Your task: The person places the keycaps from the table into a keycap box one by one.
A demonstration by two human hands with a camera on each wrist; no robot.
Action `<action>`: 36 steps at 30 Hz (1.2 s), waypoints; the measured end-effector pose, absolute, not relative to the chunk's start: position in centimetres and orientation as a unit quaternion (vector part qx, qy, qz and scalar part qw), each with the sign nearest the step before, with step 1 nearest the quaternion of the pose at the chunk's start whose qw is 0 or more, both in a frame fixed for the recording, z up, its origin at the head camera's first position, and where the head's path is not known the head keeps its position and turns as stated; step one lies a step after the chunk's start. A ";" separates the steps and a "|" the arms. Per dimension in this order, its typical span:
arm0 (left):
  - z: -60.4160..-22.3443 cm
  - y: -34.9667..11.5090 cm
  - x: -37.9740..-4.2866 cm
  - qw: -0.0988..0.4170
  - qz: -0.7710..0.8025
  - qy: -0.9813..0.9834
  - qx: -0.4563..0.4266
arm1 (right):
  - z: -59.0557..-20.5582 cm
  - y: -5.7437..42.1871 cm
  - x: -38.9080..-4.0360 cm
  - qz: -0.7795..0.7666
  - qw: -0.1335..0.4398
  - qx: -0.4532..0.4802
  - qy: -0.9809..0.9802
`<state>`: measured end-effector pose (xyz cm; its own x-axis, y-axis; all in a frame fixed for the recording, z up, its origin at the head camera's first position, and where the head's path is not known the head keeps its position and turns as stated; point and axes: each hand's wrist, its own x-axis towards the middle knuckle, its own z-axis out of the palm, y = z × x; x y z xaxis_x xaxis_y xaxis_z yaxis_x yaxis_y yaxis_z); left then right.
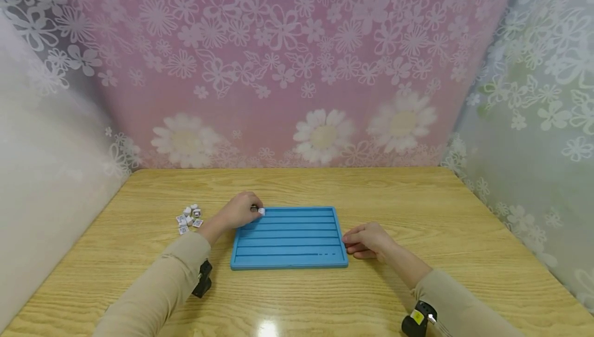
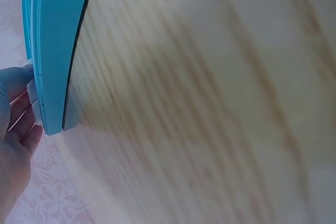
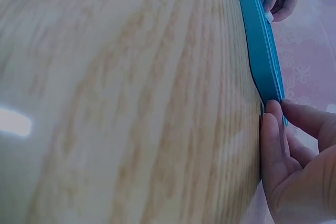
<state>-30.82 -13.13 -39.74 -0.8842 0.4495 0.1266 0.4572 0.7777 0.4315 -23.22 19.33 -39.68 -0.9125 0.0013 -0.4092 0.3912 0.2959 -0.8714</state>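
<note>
Left hand (image 1: 241,209) pinches small white block (image 1: 262,212) at blue ridged rectangular tray (image 1: 290,265); right hand (image 1: 369,240) grips its edge. Likely placing step; next: seat block, release.

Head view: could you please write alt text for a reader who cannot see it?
The left hand holds a small white piece at the far left corner of a blue ridged tray, while the right hand touches the tray's right edge. More white pieces lie left of the tray on a wooden table.
</note>
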 end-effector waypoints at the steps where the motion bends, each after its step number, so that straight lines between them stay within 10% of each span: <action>1: -39.8 -13.1 -30.8 0.008 -0.231 -0.943 -0.239 | -39.7 19.3 -23.2 -0.580 0.167 0.126 0.787; 36: -36.8 -22.9 -29.4 0.040 -0.253 -0.956 -0.146 | -39.5 19.4 -23.2 -0.573 0.179 0.104 0.793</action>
